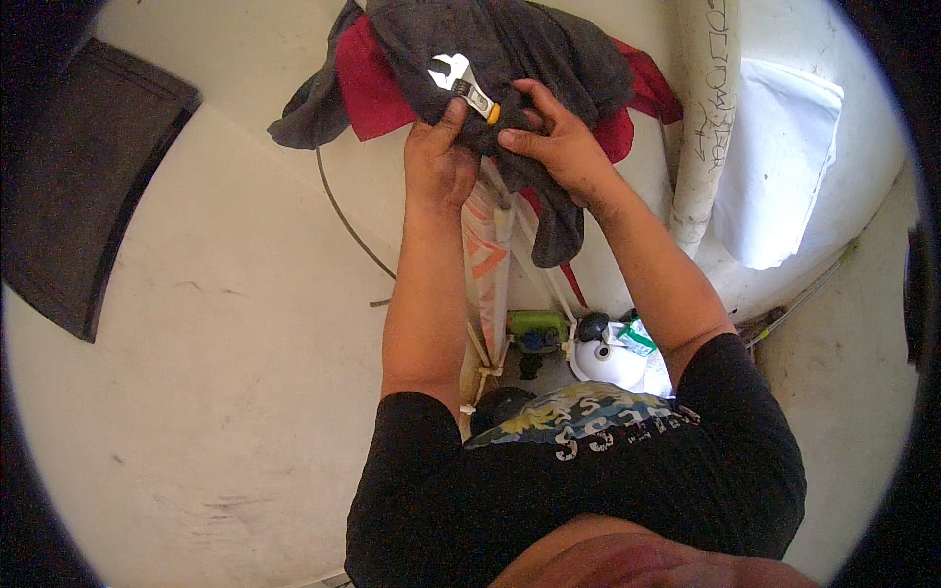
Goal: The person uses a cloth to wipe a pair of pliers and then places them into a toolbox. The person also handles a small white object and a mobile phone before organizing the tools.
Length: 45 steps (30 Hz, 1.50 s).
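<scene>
An adjustable wrench (468, 84) with a silver head and a yellow-tipped handle lies over a dark grey cloth (549, 49). My left hand (441, 162) is closed, its thumb against the wrench, its other fingers mostly hidden. My right hand (554, 142) grips the bunched dark cloth just right of the wrench's handle, fingers curled into it. A red cloth (365, 69) shows from under the dark one, and part of the dark cloth hangs down between my forearms.
A black panel (93, 181) is at left, a pale pipe (701, 127) and white cloth (774, 167) at right. A thin cable (353, 230) curves down the pale curved surface. Below my hands are roped poles with a printed sack (485, 255), a green object (534, 328) and a white rounded item (603, 363).
</scene>
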Motion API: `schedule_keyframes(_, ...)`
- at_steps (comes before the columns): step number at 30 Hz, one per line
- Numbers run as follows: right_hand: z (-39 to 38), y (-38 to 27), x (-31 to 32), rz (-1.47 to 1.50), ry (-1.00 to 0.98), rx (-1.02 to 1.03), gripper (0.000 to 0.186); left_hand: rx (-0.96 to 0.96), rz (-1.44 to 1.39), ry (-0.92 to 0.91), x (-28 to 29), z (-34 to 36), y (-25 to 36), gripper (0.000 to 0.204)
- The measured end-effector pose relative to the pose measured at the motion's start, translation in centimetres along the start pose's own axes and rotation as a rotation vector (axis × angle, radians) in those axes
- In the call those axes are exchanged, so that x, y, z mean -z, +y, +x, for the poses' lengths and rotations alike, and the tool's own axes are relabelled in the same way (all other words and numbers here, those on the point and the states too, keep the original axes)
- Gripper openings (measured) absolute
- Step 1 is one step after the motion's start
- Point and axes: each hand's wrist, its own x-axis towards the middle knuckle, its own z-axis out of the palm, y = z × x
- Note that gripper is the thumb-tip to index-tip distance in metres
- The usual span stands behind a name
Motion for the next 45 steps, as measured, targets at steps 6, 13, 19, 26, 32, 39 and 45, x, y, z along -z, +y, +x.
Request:
schedule_keyframes(6,-1.2,-1.0,-0.8,-0.235,0.11,-0.015,0.068,-0.109,0.266,0.158,0.7,0.4,-0.9,0.038)
schedule_keyframes(13,-1.3,3.5,-1.5,-0.115,0.159,0.035,0.071,-0.307,0.404,0.468,-2.8,0.7,-2.4,0.031)
schedule_keyframes(19,-1.8,0.6,-0.8,0.167,0.097,-0.054,0.067,-0.161,0.068,0.279,-1.2,0.5,-1.3,0.036)
schedule_keyframes(26,-1.7,1.8,1.6,0.047,0.109,0.0,0.067,-0.024,-0.335,-0.08,-1.2,0.4,0.1,0.046)
schedule_keyframes(32,-2.5,-0.6,2.1,-0.507,0.087,0.196,0.06,0.041,-0.225,-0.114,0.5,0.5,1.2,0.046)
schedule_keyframes(39,-3.7,-0.5,-0.6,-0.858,0.122,0.285,0.059,-0.246,0.231,0.286,-1.5,3.3,-1.5,0.031)
schedule_keyframes(45,-3.6,-0.1,-0.3,-0.772,0.186,0.446,0.057,-0.204,0.294,0.374,-2.5,3.1,-1.0,0.028)
